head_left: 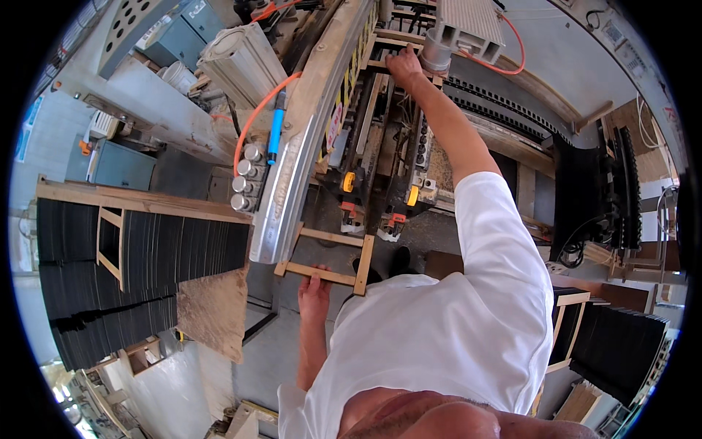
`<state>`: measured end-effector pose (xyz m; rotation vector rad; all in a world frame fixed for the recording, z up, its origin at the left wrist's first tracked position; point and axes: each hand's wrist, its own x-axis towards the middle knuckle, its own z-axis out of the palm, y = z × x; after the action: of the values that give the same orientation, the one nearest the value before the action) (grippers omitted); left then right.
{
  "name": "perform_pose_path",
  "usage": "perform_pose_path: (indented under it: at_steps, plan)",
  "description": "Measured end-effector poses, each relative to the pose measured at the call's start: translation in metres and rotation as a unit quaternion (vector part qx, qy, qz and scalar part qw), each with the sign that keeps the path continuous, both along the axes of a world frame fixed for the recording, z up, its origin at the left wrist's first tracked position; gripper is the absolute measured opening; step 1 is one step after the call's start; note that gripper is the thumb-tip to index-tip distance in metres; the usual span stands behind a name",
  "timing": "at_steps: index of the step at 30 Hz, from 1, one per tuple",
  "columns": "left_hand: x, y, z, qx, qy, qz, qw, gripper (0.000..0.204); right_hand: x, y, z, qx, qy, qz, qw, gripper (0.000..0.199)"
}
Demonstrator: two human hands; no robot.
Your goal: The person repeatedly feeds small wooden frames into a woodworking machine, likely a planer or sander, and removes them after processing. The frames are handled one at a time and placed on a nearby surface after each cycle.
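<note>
My left hand (pixel 314 296) grips the near rail of a small rectangular wooden frame (pixel 325 274). That frame is held level beside the end of a metal beam, left of my body. My right arm reaches far forward into the machine. There my right hand (pixel 404 67) is closed on a second wooden frame (pixel 371 53), which lies across the machine's rails beside a round metal cylinder (pixel 436 55). The fingertips of my right hand are partly hidden.
A long metal beam (pixel 281 197) with a blue marker pen (pixel 276 128) runs along the left. Orange air hoses (pixel 245 139) loop over it. Tall stacks of black-panelled frames (pixel 161 249) stand at left and more (pixel 614 351) at right. Yellow-knobbed clamps (pixel 349 181) sit ahead.
</note>
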<state>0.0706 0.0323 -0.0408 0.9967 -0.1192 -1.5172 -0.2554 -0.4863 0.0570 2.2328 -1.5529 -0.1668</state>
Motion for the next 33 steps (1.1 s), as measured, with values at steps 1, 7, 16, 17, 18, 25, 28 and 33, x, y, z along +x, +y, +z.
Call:
perform_pose_path:
  at_steps: [1, 7, 16, 17, 18, 25, 28, 33]
  plan:
    - [0.005, 0.001, -0.003, 0.01, -0.001, 0.006, 1.0, 0.032, -0.001, -0.007, -0.001, 0.0, -0.014, -0.002, 1.0, 0.019]
    - [0.023, 0.001, -0.016, 0.024, -0.041, 0.013, 0.999, 0.027, -0.009, -0.038, -0.008, 0.032, -0.075, 0.011, 0.997, 0.027]
    - [0.0, -0.009, -0.049, 0.046, -0.059, 0.028, 0.997, 0.024, -0.02, -0.079, -0.034, 0.075, -0.079, 0.074, 0.991, 0.033]
    - [-0.003, -0.012, -0.05, 0.047, -0.053, 0.03, 0.997, 0.024, -0.027, -0.088, -0.042, 0.088, -0.085, 0.057, 0.991, 0.036]
    - [-0.008, -0.014, -0.051, 0.056, -0.048, 0.028, 0.997, 0.023, -0.035, -0.098, -0.055, 0.102, -0.089, 0.04, 0.99, 0.038]
    - [-0.036, -0.028, -0.05, 0.078, -0.047, 0.033, 0.995, 0.022, -0.022, -0.086, -0.044, 0.044, -0.071, 0.083, 0.993, 0.045]
    - [-0.044, -0.032, -0.054, 0.092, -0.062, 0.028, 0.993, 0.023, -0.021, -0.088, -0.054, 0.044, -0.106, 0.079, 0.99, 0.043]
    - [-0.057, -0.038, -0.064, 0.107, -0.07, 0.021, 0.992, 0.023, -0.029, -0.092, -0.06, 0.054, -0.108, 0.057, 0.991, 0.045]
